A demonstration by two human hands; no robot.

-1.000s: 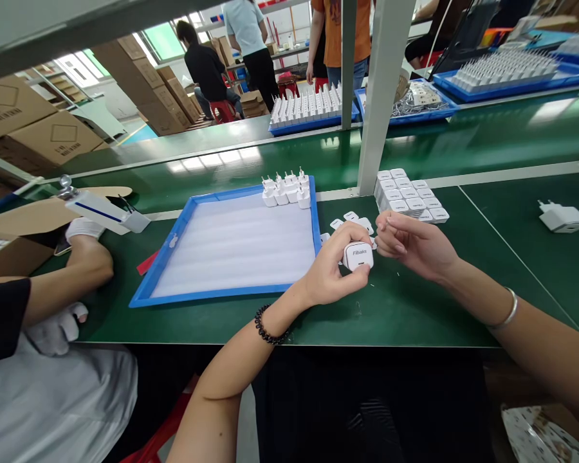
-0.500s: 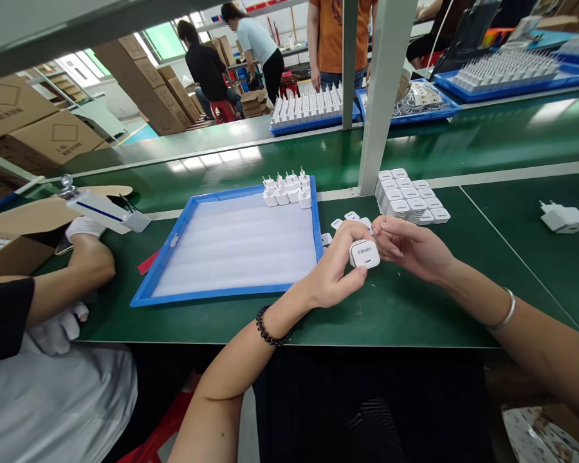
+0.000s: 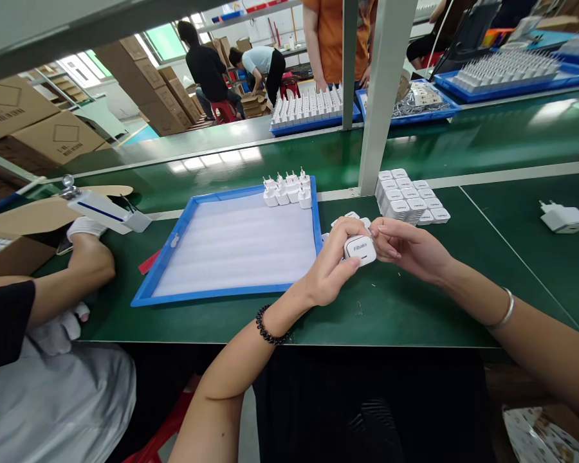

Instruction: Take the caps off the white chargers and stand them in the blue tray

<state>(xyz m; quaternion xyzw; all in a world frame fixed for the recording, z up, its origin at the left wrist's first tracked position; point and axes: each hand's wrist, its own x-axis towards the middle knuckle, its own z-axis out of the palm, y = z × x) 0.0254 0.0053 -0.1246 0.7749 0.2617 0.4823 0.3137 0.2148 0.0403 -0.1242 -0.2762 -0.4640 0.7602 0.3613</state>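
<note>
My left hand (image 3: 329, 271) is wrapped around a white plug charger (image 3: 360, 251), thumb along its lower edge. The charger's printed face, with a small slot in it, is turned up toward me. Close against its right side is my right hand (image 3: 409, 247), fingers curled and tips pinched together; what they hold, if anything, is hidden. Loose white printed face plates (image 3: 352, 215) lie just behind my hands, partly covered by them. Beyond my right hand stand stacks of the same white plates (image 3: 401, 198).
To the left lies a blue-rimmed tray (image 3: 222, 294) with several chargers (image 3: 289, 191) standing prongs up in its far right corner. Another charger (image 3: 565, 217) lies far right. A white metal post (image 3: 377, 96) rises behind the stacks. A co-worker's arm (image 3: 72, 276) is at left.
My left hand has shifted slightly left and tilted the charger a little. My right hand stays almost where it was. In the background, a person has bent down further.
</note>
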